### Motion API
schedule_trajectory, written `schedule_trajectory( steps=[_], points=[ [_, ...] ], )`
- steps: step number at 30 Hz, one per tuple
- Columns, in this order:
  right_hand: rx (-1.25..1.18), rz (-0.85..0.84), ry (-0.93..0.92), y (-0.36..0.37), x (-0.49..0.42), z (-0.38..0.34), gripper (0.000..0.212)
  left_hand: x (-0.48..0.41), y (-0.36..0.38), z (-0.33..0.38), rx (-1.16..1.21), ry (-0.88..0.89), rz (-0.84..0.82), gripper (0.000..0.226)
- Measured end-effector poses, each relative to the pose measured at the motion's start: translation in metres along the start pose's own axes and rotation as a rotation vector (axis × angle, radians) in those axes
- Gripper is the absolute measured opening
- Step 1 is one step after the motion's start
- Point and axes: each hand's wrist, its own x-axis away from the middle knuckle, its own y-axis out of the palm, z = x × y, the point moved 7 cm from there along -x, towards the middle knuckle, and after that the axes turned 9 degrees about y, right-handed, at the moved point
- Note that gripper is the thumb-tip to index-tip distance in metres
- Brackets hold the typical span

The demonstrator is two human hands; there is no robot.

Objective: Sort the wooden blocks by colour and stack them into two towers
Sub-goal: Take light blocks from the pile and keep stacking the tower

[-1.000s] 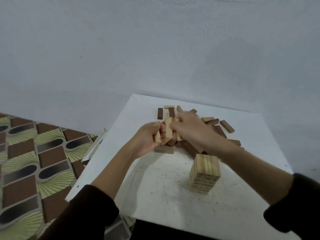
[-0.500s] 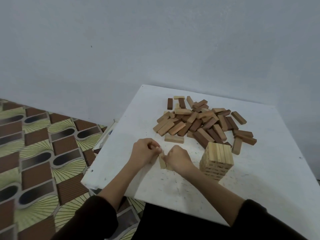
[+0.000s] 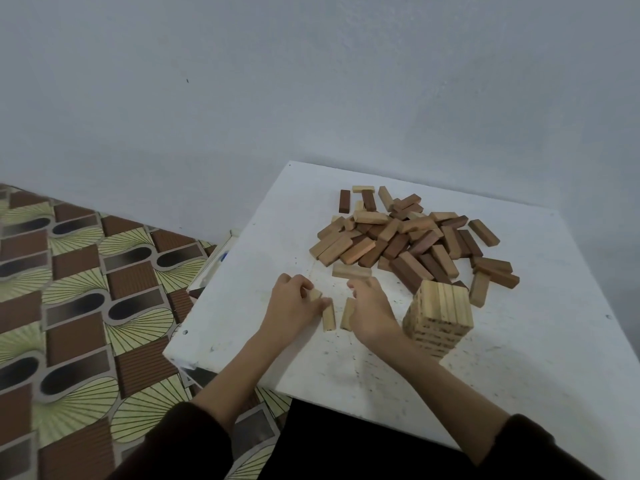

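Observation:
A tower of light wooden blocks (image 3: 438, 317) stands on the white table (image 3: 519, 358), right of my hands. Behind it lies a mixed pile of light and dark brown blocks (image 3: 408, 237). My left hand (image 3: 291, 310) holds a short light block (image 3: 315, 294) in its curled fingers, and its fingertips touch a second light block (image 3: 328, 317) lying on the table. My right hand (image 3: 372, 311), fingers curled, holds a third light block (image 3: 347, 313) against its thumb side; that block lies next to the second one. A single light block (image 3: 351, 270) lies just beyond my hands.
The table's left edge (image 3: 207, 296) and near edge are close to my hands. A patterned floor (image 3: 76, 289) is on the left. A grey wall (image 3: 311, 81) rises behind the table. Bare tabletop lies right of the tower.
Both hands came back from the pile to the near left part of the table with light blocks. Two of them now lie side by side on the table.

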Motion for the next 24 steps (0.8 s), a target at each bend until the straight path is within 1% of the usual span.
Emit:
schedule_trajectory(
  steps=[3, 6, 8, 10, 12, 15, 17, 19, 21, 24],
  points=[
    [-0.043, -0.025, -0.042, 0.002, 0.002, -0.002, 0.042, 0.006, 0.004, 0.004, 0.003, 0.015, -0.08, 0.052],
    [-0.057, -0.049, -0.037, 0.006, 0.002, 0.001, 0.044, 0.011, 0.012, 0.007, 0.025, 0.059, -0.172, 0.075],
    [-0.034, -0.029, -0.061, 0.008, 0.002, 0.002, 0.046, 0.013, 0.019, 0.01, -0.031, 0.11, -0.228, 0.091],
    [-0.051, -0.002, -0.065, 0.008, 0.001, 0.004, 0.042, 0.013, 0.023, 0.012, -0.121, 0.162, -0.25, 0.099],
    [-0.074, 0.033, -0.076, 0.009, 0.002, 0.007, 0.04, 0.01, 0.023, 0.012, -0.166, 0.205, -0.237, 0.093],
    [-0.128, 0.078, -0.113, 0.009, 0.005, 0.011, 0.038, 0.004, 0.021, 0.011, -0.122, 0.254, -0.217, 0.077],
    [-0.166, 0.097, -0.122, 0.01, 0.007, 0.014, 0.039, 0.001, 0.021, 0.01, -0.111, 0.283, -0.225, 0.072],
    [-0.169, 0.104, -0.118, 0.01, 0.006, 0.015, 0.043, -0.001, 0.02, 0.008, -0.184, 0.302, -0.227, 0.075],
    [-0.175, 0.102, -0.125, 0.009, 0.006, 0.015, 0.047, -0.003, 0.017, 0.004, -0.231, 0.31, -0.191, 0.084],
    [-0.192, 0.103, -0.181, 0.007, 0.009, 0.011, 0.052, 0.002, 0.014, -0.001, -0.121, 0.316, -0.14, 0.09]
  ],
)
